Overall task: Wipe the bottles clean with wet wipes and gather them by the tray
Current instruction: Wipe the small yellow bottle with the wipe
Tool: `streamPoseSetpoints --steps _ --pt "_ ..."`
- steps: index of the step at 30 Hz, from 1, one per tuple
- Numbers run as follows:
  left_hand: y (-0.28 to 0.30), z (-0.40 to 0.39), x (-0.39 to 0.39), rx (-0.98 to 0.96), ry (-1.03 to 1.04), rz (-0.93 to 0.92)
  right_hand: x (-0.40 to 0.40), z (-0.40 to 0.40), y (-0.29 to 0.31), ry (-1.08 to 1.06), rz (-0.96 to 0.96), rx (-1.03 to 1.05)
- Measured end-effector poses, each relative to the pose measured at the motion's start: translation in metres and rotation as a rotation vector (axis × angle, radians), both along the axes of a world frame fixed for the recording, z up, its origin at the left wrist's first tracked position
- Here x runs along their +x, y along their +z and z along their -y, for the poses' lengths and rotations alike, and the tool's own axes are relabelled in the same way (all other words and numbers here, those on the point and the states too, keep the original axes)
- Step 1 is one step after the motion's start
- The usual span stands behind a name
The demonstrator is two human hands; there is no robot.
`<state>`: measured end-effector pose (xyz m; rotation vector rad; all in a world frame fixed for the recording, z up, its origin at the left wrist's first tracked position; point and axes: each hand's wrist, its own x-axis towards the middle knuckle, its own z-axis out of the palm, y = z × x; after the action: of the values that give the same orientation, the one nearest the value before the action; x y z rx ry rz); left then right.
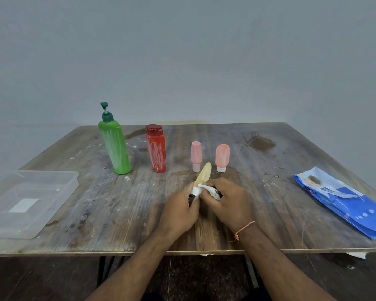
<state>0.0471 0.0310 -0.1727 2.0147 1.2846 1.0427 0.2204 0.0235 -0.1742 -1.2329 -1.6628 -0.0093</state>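
Step in hand: I am wiping the yellow bottle (203, 173), held just above the tabletop (237, 227) at near centre.
Left hand (179, 210): my fingers curl round the bottle's white cap end, which points near and left.
Right hand (228, 203): my fingers pinch a crumpled wet wipe (211, 191) against the bottle's lower body, just above the cap.
Long axis: the bottle tilts, its cap low toward me and its rounded yellow end up, far and slightly right.
Key relation: the uncovered yellow body lies on the far side of my right fingers, along that axis; a wipe stroke, I judge, runs away from me, cap to tip.
Nearer hand: both are on the bottle; the right holds the wipe, the left steadies.
Tray (0, 227): clear, at the near-left edge, well apart from the bottle, on my left hand's side.
Waiting: green pump bottle (115, 146), red bottle (156, 151), pink bottle (196, 156) and peach bottle (222, 157) stand in a row beyond my hands, all with white smears.
Wipes pack (343, 203): blue, lying at the right.
Progress: early, I judge; nothing stands by the tray yet.
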Motion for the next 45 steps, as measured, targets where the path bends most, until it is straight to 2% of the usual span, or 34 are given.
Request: streamPoseSetpoints --steps 3,6,12,19,22,25,32,38,42,45 --pt "0.0003 -0.0021 0.0008 -0.019 0.006 -0.013 0.0008 -0.0003 0.0004 0.017 -0.004 0.008" --pt "-0.0007 -0.0044 -0.0013 -0.072 -0.030 0.053 0.0005 0.0022 0.0022 0.041 -0.003 0.007" --pt "-0.0035 -0.0072 -0.0031 -0.158 -0.055 0.128 0.0017 0.0001 0.0019 -0.027 -0.029 0.007" --pt "-0.0003 -0.0062 -0.0031 -0.208 -0.038 0.178 0.0008 0.0037 0.0045 0.099 -0.023 0.016" --pt "-0.0043 -0.0077 -0.0028 -0.189 0.008 0.169 0.0018 0.0020 0.0012 0.055 0.007 -0.022" --pt "-0.0038 -0.0043 -0.0004 -0.139 0.039 0.115 0.0039 -0.0011 -0.0010 -0.020 -0.052 -0.012" --pt "-0.0027 -0.0032 0.0005 -0.121 0.053 0.095 0.0040 0.0046 0.0035 0.041 -0.054 -0.020" --pt "0.0016 -0.0003 0.0020 -0.022 0.032 -0.059 0.0039 0.0017 0.0050 -0.056 -0.168 -0.026" --pt "-0.0006 -0.0012 0.0004 -0.018 0.030 -0.043 0.0046 0.0058 0.0055 0.032 -0.113 -0.037" --pt "-0.0011 -0.0013 0.0010 -0.004 0.032 -0.059 0.0048 0.0060 0.0059 -0.024 -0.132 -0.062"
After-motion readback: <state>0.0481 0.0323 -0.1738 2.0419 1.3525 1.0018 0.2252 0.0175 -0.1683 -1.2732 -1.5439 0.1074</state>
